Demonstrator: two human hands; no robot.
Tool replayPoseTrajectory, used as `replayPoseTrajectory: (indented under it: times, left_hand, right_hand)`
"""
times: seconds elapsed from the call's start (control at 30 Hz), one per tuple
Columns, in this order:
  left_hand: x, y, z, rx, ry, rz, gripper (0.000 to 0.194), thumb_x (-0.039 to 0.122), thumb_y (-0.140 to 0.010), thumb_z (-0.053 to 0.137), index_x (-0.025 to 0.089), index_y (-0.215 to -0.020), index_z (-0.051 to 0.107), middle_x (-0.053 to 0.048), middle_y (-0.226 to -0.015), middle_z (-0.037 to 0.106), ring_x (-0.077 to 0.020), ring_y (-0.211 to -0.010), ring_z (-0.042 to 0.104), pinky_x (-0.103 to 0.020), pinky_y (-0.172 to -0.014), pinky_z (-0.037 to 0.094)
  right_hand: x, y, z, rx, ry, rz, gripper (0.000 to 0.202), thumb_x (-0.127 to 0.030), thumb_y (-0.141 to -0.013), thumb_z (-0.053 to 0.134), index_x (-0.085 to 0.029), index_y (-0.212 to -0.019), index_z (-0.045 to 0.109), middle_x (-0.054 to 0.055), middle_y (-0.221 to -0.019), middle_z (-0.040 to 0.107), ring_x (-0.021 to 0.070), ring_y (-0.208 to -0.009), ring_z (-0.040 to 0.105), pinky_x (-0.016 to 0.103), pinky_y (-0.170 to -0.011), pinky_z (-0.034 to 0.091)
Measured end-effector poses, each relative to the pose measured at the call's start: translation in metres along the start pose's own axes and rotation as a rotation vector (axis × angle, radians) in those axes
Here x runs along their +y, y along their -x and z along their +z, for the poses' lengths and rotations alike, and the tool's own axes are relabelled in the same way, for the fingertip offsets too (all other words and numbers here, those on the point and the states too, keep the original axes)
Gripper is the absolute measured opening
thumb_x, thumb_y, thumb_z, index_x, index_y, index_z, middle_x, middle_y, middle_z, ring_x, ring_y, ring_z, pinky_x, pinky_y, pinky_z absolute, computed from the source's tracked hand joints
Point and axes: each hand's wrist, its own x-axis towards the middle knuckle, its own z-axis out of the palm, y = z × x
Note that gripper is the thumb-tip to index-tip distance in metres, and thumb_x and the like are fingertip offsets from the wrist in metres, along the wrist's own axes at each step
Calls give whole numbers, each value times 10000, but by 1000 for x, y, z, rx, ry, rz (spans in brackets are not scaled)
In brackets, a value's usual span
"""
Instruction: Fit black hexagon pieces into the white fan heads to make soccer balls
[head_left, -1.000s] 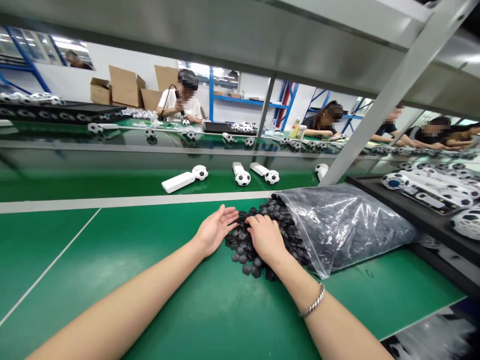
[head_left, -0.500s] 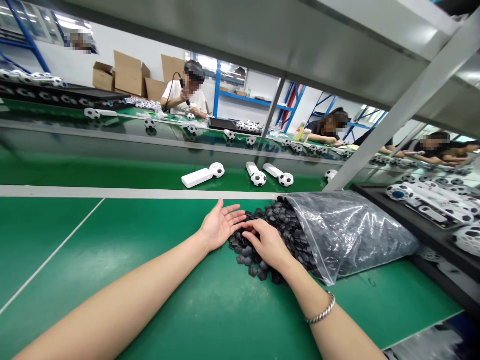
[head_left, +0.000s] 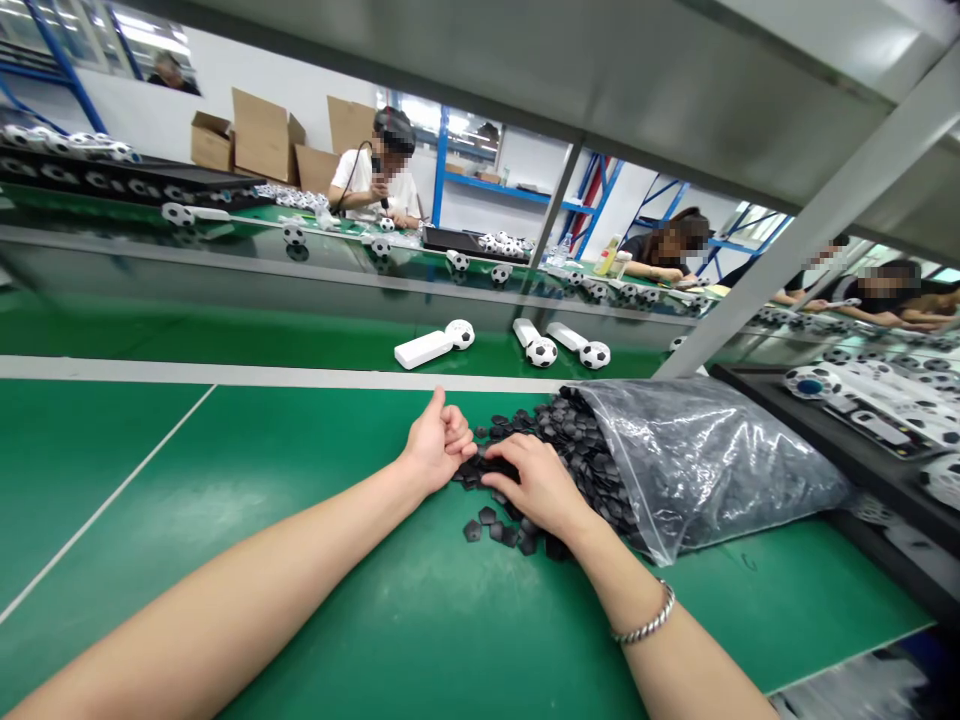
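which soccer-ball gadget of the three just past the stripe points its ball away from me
The leftmost gadget: its ball lies beyond its handle; the middle one and right one have theirs nearer.

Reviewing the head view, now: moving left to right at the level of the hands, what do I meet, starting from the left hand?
Left hand → right hand → clear plastic bag → black tray.

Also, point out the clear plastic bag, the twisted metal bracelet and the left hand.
Clear plastic bag [head_left: 720, 470]: head view, middle of its side.
Twisted metal bracelet [head_left: 654, 620]: head view, front of the band.
Left hand [head_left: 436, 444]: head view, middle of the hand.
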Motion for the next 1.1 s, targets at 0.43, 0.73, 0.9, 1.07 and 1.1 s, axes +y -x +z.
replayPoseTrajectory:
  times: [0.43,0.73,0.9,1.07,1.1]
  left_hand:
    - [29,52,-55,-196,-1484,358,239,410,-669,644,242,-839,663,-10,-775,552,-183,-795,471,-299,-729,361]
    - [25,57,-43,-254,-1686,364,142,387,-756,572,294,-771,677,-8,-774,570,-189,-807,456,-301,-709,298]
    - [29,56,-42,-310,-1638,325,126,342,-740,574,250,-714,656,1,-729,616,-184,-778,485,-300,-724,312]
    - [36,42,-57,-159,-1663,345,117,301,-732,556,240,-676,638,-2,-720,622,-192,-770,521,-300,-734,356]
    - [38,38,-62,-7,-1682,365,118,275,-750,526,239,-726,635,-18,-770,622,-211,-808,521,-322,-755,358]
  right_hand:
    - [-2,-1,-4,85,31,46,115,-266,-815,525,-219,-884,604,28,-923,591,175,-899,499,307,-794,360]
    - [-3,1,-2,101,-26,34,122,-267,-812,530,-217,-895,605,32,-937,596,177,-911,508,322,-814,374]
    - [-4,1,-1,92,-39,26,126,-261,-808,533,-214,-904,602,37,-934,597,172,-916,517,320,-817,390]
    - [-4,1,1,86,-74,0,116,-248,-804,536,-215,-893,603,35,-925,596,168,-912,524,315,-822,408]
    - [-4,1,2,91,-88,-7,117,-247,-804,535,-215,-895,602,34,-925,595,169,-916,524,316,-828,409]
